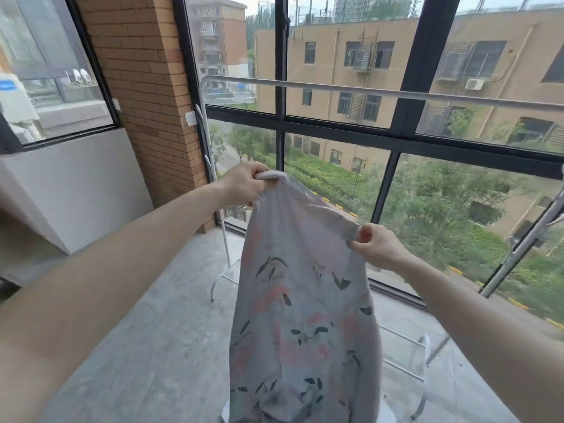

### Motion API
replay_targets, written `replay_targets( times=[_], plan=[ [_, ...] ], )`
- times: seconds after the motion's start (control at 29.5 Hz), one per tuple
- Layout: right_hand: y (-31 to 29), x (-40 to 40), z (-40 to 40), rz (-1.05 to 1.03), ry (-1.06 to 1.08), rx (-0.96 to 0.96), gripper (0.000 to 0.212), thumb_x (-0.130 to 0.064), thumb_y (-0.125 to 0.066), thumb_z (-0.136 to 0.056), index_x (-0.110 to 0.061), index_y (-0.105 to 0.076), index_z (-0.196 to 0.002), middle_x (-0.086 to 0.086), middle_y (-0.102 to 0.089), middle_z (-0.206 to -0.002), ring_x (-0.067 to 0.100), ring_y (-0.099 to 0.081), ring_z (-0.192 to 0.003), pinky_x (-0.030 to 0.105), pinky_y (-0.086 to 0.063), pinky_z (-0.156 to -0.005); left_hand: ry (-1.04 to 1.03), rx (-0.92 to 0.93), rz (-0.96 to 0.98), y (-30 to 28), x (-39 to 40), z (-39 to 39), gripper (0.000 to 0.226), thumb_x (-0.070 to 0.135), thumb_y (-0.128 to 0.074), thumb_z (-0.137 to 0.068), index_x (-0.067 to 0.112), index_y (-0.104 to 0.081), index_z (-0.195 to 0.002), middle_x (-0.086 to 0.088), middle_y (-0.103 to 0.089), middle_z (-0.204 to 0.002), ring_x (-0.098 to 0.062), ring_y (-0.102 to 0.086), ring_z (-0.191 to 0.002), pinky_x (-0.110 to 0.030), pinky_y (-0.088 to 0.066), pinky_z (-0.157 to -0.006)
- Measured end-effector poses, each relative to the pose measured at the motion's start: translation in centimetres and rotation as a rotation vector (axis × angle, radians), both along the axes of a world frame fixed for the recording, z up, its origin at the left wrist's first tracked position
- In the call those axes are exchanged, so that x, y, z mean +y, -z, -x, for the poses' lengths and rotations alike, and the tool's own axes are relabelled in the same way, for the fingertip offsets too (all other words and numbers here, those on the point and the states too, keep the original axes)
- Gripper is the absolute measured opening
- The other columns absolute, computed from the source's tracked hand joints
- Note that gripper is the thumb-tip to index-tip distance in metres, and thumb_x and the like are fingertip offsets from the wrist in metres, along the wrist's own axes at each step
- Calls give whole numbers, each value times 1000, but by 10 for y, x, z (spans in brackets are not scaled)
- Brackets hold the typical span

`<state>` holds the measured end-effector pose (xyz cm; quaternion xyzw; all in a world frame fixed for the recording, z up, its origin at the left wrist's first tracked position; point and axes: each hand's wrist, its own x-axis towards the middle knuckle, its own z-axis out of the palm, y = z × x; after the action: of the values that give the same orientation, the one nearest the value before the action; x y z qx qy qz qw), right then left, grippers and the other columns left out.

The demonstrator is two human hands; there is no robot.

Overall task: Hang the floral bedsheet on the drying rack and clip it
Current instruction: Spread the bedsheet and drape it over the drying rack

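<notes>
Left hand [244, 181] is pinching the floral bedsheet [305, 315] at its top edge, held high; right hand [377, 247] is gripping the same edge lower down, likely spreading it for draping. Sheet is hanging between both arms, below and apart from the drying rack [335, 89] top bar; no clips visible.

A pale grey cotton bedsheet printed with pink flowers and dark green leaves [305, 315] hangs bunched between the two hands. The left hand [244, 183] grips its top edge, raised higher; the right hand [377, 245] pinches the edge lower and to the right. Beyond them stands a white tubular metal drying rack [351, 90], its top bar bare, before a black-framed floor-to-ceiling window [280, 117]. A red brick pillar [146, 87] rises on the left above the grey concrete floor [146, 346].
</notes>
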<state>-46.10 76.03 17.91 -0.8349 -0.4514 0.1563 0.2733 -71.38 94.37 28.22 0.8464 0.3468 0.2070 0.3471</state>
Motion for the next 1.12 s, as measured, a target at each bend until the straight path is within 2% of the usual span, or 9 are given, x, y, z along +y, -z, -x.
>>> replay_targets(
  times=[0.1,0.2,0.27,0.41,0.51,0.68,0.81,0.92,1.12],
  plan=[
    [16,14,27,-82,-77,147,32,-30,-79,-85,-15,-56,-100,1,-62,-89,18,-57,-78,20,-44,-60,70,9,22,-2,-9,-12,22,19,-59,-104,22,-66,-84,6,-53,-71,-1,-51,-55,-15,-41,-49],
    [31,32,41,-140,-181,260,78,-41,-89,-75,-25,-45,-136,-2,-56,-119,17,-58,-105,35,-51,-92,104,82,19,7,-17,-20,29,25,-59,-103,38,-69,-78,8,-57,-76,-11,-53,-70,-27,-43,-61],
    [41,46,50,-126,-288,316,84,-45,-89,-73,-31,-45,-143,-6,-55,-128,14,-56,-119,41,-49,-105,80,131,-5,18,-18,-20,28,23,-58,-101,41,-71,-85,9,-66,-89,-14,-60,-83,-31,-49,-73],
    [56,50,74,-1,-417,570,55,-47,-81,-80,-35,-60,-130,-7,-69,-118,10,-69,-107,33,-57,-92,-61,13,19,29,-10,-11,17,20,-59,-103,21,-69,-89,4,-60,-79,-9,-54,-68,-22,-44,-61],
    [92,49,88,55,-386,415,30,-45,-76,-89,-29,-70,-114,-7,-72,-107,10,-69,-97,25,-54,-71,-164,-123,130,40,6,7,29,27,-66,-101,23,-60,-73,7,-50,-60,-8,-49,-49,-22,-42,-49],
    [131,62,109,111,-305,259,21,-36,-64,-97,-17,-71,-101,-2,-72,-104,22,-66,-98,38,-54,-85,-190,-238,196,48,37,29,42,32,-70,-98,23,-52,-62,12,-41,-49,-6,-40,-43,-19,-33,-42],
    [125,92,129,14,-267,386,61,-52,-73,-81,-36,-52,-136,-17,-60,-128,15,-65,-107,33,-54,-82,-34,-188,244,51,66,47,21,31,-69,-99,23,-69,-80,1,-50,-64,-11,-45,-52,-20,-36,-43],
    [122,125,153,81,-269,352,20,-44,-65,-93,-32,-69,-108,-9,-69,-105,17,-65,-96,31,-51,-75,36,-191,263,51,98,63,14,34,-69,-98,21,-75,-98,2,-54,-66,-13,-47,-55,-22,-35,-43],
    [128,153,164,190,-17,52,24,-22,-50,-102,-12,-65,-86,5,-68,-85,28,-61,-79,36,-45,-67,22,-144,43,49,179,116,52,31,-70,-99,14,-53,-52,19,-36,-42,-1,-36,-40,-16,-30,-47]
  ],
)
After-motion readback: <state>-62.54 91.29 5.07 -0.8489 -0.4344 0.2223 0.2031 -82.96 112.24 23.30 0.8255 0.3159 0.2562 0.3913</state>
